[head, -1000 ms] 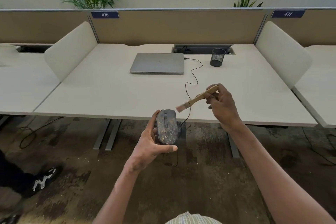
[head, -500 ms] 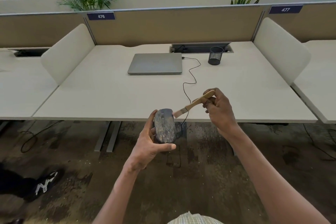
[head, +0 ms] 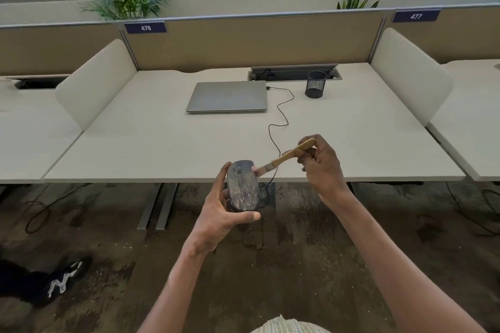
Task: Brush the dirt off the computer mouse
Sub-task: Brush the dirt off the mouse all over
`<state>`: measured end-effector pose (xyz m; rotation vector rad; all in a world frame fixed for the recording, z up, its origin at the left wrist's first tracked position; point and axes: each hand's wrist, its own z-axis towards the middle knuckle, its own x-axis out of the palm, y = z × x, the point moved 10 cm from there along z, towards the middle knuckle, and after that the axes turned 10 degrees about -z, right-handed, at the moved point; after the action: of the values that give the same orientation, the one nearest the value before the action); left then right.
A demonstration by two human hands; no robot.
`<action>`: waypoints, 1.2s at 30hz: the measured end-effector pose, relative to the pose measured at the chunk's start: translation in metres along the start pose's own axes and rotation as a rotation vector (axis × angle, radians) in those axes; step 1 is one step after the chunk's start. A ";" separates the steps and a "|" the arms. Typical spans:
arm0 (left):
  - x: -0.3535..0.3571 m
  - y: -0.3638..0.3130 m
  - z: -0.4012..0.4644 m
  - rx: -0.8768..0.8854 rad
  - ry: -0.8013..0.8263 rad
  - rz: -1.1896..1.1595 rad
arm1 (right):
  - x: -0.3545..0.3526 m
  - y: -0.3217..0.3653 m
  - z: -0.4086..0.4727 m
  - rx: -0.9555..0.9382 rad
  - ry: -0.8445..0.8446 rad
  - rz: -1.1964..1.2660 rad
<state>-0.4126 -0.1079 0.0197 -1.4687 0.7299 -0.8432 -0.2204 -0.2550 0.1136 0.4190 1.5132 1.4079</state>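
Note:
A dark computer mouse (head: 243, 186), speckled with pale dirt, is held upright in front of the desk's near edge. My left hand (head: 221, 213) grips it, thumb under its lower end and fingers along its left side. My right hand (head: 323, 166) pinches the wooden handle of a small paintbrush (head: 286, 155). The brush slants down to the left, and its pale bristles touch the mouse's upper right corner. The mouse's black cable hangs down behind it.
On the white desk (head: 162, 149) lie a shut grey laptop (head: 227, 96) with a black cable (head: 278, 121) trailing toward the front edge, and a black mesh pen cup (head: 316, 84). Padded dividers flank the desk. A person's dark shoe (head: 62, 278) sits on the floor at the left.
My right hand has brought the brush down and left, from just clear of the mouse until its bristles touch the upper right corner. My left hand has kept its hold on the mouse.

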 end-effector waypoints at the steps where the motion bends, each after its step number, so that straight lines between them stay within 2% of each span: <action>1: 0.000 -0.001 -0.001 0.000 -0.001 0.006 | -0.001 0.002 -0.001 -0.016 0.000 -0.006; 5: 0.005 -0.003 -0.004 0.007 0.017 0.026 | -0.013 0.027 -0.002 -0.139 -0.069 -0.049; 17: 0.013 0.000 -0.008 0.000 -0.005 0.046 | 0.016 0.107 -0.037 -0.619 -0.033 -0.595; 19: 0.010 0.001 -0.011 -0.006 -0.019 0.040 | 0.014 0.108 -0.039 -0.624 -0.028 -0.657; 24: 0.012 0.001 -0.011 -0.011 -0.013 0.037 | 0.013 0.122 -0.041 -0.627 -0.047 -0.546; 29: 0.010 0.002 -0.015 -0.009 -0.030 0.028 | 0.017 0.112 -0.043 -0.619 -0.003 -0.658; 36: 0.014 0.001 -0.016 -0.010 -0.004 0.000 | 0.025 0.126 -0.047 -0.665 0.007 -0.602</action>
<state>-0.4182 -0.1281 0.0203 -1.4785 0.7319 -0.8371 -0.3155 -0.2278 0.2083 -0.4211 0.9650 1.3101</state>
